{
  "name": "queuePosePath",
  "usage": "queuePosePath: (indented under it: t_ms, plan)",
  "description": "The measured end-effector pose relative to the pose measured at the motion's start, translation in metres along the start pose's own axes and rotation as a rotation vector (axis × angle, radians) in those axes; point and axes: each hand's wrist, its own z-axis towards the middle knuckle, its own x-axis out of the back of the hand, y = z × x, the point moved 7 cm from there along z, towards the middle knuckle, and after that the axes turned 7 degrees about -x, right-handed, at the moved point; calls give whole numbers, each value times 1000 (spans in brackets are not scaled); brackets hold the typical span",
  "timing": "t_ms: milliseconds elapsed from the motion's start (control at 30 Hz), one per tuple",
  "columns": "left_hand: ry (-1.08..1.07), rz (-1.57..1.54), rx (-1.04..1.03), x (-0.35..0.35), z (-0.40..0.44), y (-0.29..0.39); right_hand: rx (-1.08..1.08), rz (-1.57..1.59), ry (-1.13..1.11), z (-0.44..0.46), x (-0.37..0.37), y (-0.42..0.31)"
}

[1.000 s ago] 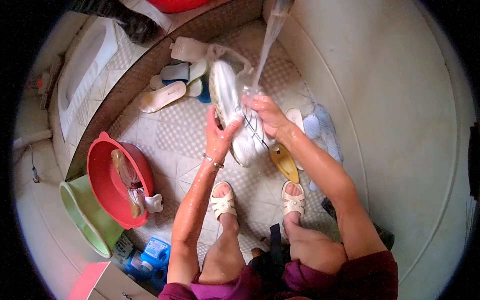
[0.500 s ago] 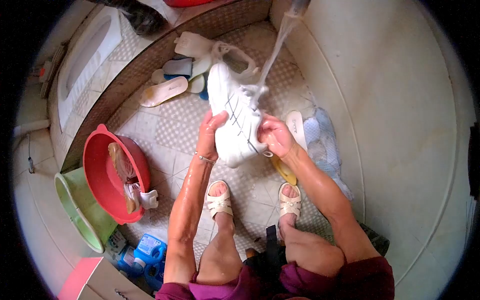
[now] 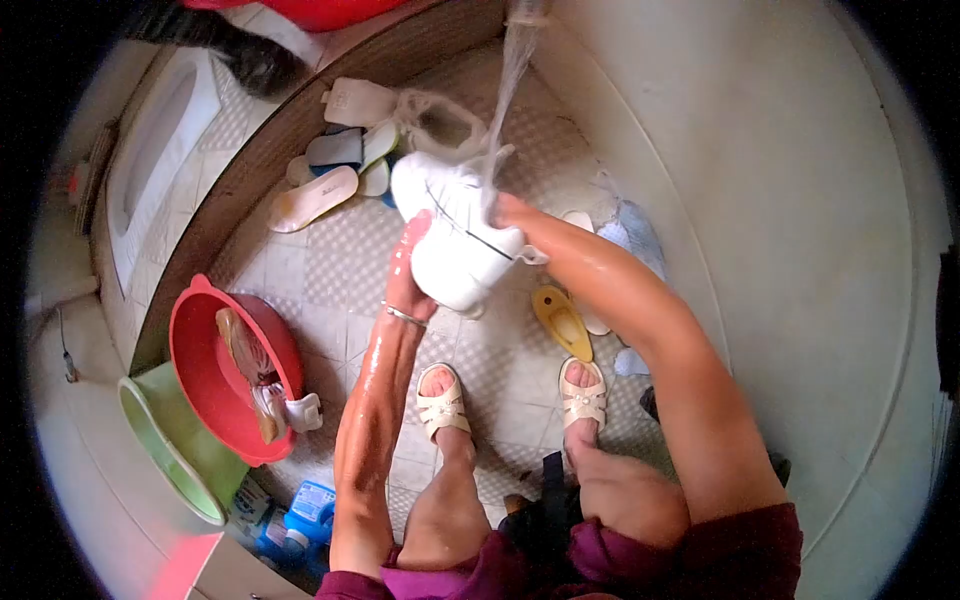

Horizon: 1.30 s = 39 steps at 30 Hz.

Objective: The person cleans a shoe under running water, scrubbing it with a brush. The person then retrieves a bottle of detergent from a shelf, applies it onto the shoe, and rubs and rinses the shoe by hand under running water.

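Observation:
A white shoe (image 3: 460, 250) with dark lines on its side hangs over the tiled floor, under a stream of water (image 3: 508, 85) falling from the top. My left hand (image 3: 410, 268) grips its left side, fingers partly behind it. At the shoe's upper right is my right hand (image 3: 508, 212), blurred and mostly hidden behind the shoe and the water; what its fingers do cannot be made out. A white strap or lace end sticks out at the shoe's right.
A red basin (image 3: 210, 380) holding another shoe (image 3: 245, 365) stands at left beside a green basin (image 3: 170, 430). Insoles (image 3: 315, 200) lie near the low ledge (image 3: 250, 150). A yellow insole (image 3: 562, 322) and blue mesh (image 3: 638, 238) are at right, blue bottles (image 3: 312, 508) at lower left.
The shoe has turned and tilted, its toe now pointing up and left. My right hand has moved up and left from the shoe's lower right edge to its upper part.

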Motion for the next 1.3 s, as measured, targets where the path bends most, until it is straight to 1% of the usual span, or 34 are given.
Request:
queuePosePath:
  t_ms: [33, 67, 100, 133, 167, 200, 267, 300, 333, 367, 433, 500, 533, 567, 600, 633, 667, 700, 733, 767, 833, 867, 900, 967, 1033, 1100, 1133, 1200, 1233, 1267, 1300]
  plan:
    - [-39, 17, 36, -5, 2, 5, -29, 98, -9, 12, 4, 8]
    - [-18, -44, 61, 3, 7, 5, -56, 162, -16, 21, 7, 15]
    - [-68, 15, -32, -4, 11, 11, -85, 123, -9, 29, 12, 27]
    - [-221, -57, -11, -7, 15, 8, -9, -459, 76, 27, 20, 34]
    - [-368, -134, 13, -7, 17, 4, 22, -745, 125, 27, 26, 46]
    - [-86, -34, 6, 4, 16, 2, 49, -1030, 184, 22, 26, 46]
    - [-79, -34, 18, 17, 10, -7, -58, -1089, 5, -12, -16, 10]
    - [-67, -35, 16, 20, 10, -8, -107, -1110, -86, -20, -28, 4]
    - [-66, -104, 55, 20, 10, -17, -111, -1095, -72, -17, -24, 22]
    - [-70, -94, 71, 20, 7, -22, -107, -1031, -48, -14, -20, 27]
    - [-2, 30, 75, 12, 0, -23, -54, -748, 29, 4, -6, 25]
    - [60, 26, 75, 21, -4, -29, -99, -534, 44, 19, -1, 36]
    - [20, -50, 125, 13, -7, -33, -152, -518, 42, 24, 0, 46]
    - [-22, -123, 173, 6, -9, -35, -205, -543, 34, 29, -1, 57]
    - [-89, -65, 218, 6, -13, -33, -250, -609, 22, 31, -5, 70]
    - [-96, -53, 216, 20, -4, -31, -278, -674, 7, 34, -9, 80]
    - [-208, -159, 214, 36, 8, -33, -291, -724, -2, 37, -14, 82]
    - [-309, -277, 223, 17, 4, -34, -295, -745, -14, 30, -18, 82]
    - [49, 16, 97, 36, -2, -32, -280, -780, -24, 26, -19, 78]
    - [46, 18, 90, 38, 0, -31, -256, -809, -44, 17, -24, 69]
    - [45, 80, 9, 48, 0, -26, -188, -827, -91, -10, -39, 42]
    - [-83, -9, 47, 15, -9, -29, -142, -818, -110, -22, -46, 28]
    - [-81, -17, 45, 22, -7, -31, -104, -785, -110, -28, -49, 19]
    - [16, 61, 46, 47, 2, -34, -79, -706, -74, -26, -43, 18]
    - [27, 38, 86, 41, 1, -32, -98, -576, -5, -7, -24, 26]
    - [61, 108, 99, 44, -3, -24, -148, -478, 41, 17, -13, 43]
    - [5, 25, 130, 35, 1, -22, -185, -503, 60, 28, -10, 50]
    - [15, -23, 143, 28, -3, -22, -261, -619, 68, 35, -12, 64]
    - [21, -61, 154, 25, -2, -20, -276, -696, 58, 32, -12, 66]
    - [0, -61, 117, 39, 7, -19, -282, -760, 45, 28, -13, 70]
    - [7, -60, 118, 42, 6, -18, -256, -809, 14, 11, -16, 59]
